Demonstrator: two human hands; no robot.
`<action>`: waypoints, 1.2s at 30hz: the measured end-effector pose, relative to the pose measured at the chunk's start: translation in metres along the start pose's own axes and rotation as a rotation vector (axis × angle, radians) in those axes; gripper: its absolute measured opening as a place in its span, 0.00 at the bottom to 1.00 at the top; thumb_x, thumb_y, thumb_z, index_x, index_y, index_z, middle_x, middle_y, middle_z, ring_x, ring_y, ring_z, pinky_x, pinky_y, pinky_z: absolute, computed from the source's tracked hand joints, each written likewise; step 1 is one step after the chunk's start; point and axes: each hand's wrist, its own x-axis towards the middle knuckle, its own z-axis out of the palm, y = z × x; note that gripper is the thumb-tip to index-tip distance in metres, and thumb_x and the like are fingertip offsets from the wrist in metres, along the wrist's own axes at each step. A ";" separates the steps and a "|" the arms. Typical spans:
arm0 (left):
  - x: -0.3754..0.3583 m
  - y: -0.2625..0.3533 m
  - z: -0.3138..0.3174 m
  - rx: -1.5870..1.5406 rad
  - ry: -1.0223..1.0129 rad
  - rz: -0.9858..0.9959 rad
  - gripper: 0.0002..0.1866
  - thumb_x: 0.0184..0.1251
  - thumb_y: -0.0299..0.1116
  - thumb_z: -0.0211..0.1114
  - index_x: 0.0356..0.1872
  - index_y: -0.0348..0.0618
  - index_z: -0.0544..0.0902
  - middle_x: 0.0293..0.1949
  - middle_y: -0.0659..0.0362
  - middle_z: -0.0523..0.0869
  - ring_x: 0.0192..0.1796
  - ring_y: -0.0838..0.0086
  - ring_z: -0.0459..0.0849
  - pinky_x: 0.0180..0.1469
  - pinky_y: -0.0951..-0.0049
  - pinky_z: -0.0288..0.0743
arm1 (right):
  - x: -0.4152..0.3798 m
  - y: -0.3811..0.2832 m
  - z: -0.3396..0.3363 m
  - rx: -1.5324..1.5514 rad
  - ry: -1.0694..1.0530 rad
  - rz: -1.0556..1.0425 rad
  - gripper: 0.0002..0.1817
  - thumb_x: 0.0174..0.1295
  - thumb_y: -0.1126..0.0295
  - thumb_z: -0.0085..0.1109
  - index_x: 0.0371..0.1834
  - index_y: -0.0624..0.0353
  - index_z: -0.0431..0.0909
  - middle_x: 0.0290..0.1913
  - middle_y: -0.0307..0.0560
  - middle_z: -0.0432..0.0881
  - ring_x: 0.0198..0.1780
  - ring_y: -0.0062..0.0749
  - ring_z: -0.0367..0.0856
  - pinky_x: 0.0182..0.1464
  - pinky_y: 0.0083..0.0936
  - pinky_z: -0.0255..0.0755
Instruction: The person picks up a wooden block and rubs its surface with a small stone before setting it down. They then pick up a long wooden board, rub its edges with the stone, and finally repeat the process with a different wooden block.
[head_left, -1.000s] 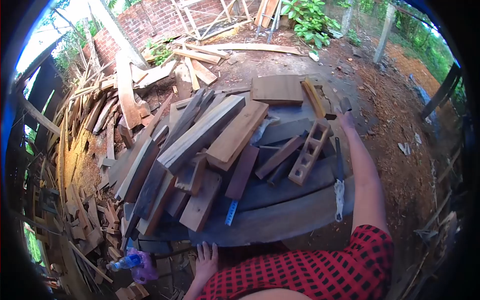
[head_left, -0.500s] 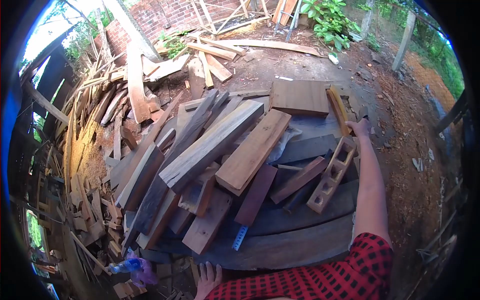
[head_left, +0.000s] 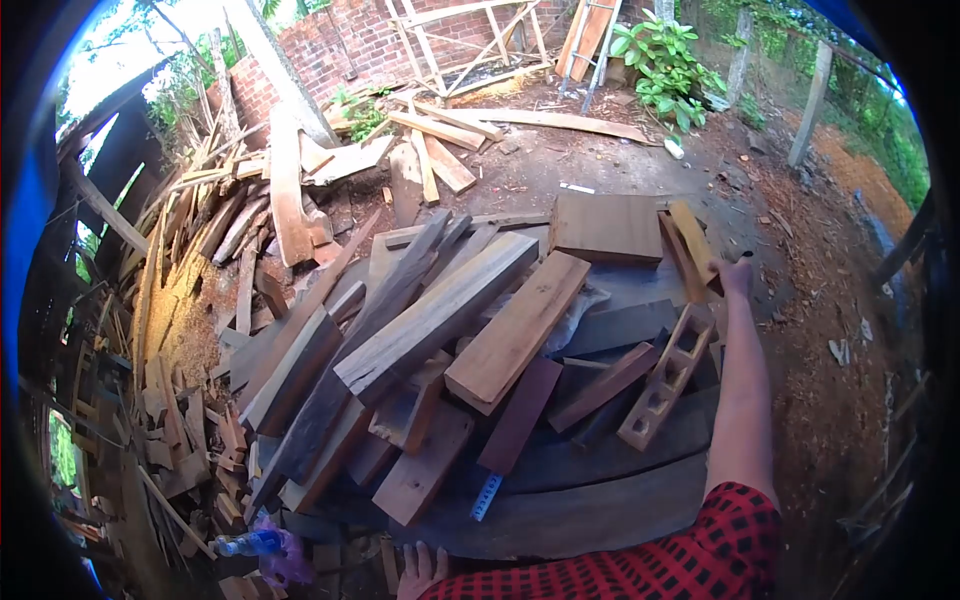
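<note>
At the right end of the wood-covered table, my right hand (head_left: 735,275) is closed on the near end of a yellowish wooden block (head_left: 691,232). A small dark item (head_left: 747,254) shows at that hand, too small to name. Beside the block lies a brown board (head_left: 680,262), and to its left a wide wooden block (head_left: 606,228). My left hand (head_left: 422,572) rests at the table's near edge, fingers extended and holding nothing. Closer to me on the right is a wooden piece with square holes (head_left: 668,378).
Several thick beams (head_left: 440,315) and a reddish-brown block (head_left: 520,415) are piled on the table (head_left: 590,510). A blue numbered ruler strip (head_left: 486,497) sticks out there. Scrap wood (head_left: 180,430) and a plastic bottle (head_left: 250,543) lie at the left; a brick wall (head_left: 370,45) stands behind.
The yellowish block has turned and shifted slightly right with my right hand, uncovering more of the brown board beside it. The view has tilted up a little. My left hand stays at the edge.
</note>
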 end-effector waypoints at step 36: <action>0.050 0.041 -0.083 -2.295 0.206 -0.204 0.31 0.48 0.19 0.71 0.55 0.43 0.70 0.51 0.58 0.78 0.55 0.69 0.78 0.61 0.65 0.72 | -0.411 -0.030 -0.224 0.988 -1.359 0.378 0.08 0.53 0.67 0.66 0.31 0.61 0.83 0.32 0.38 0.83 0.39 0.22 0.80 0.44 0.23 0.73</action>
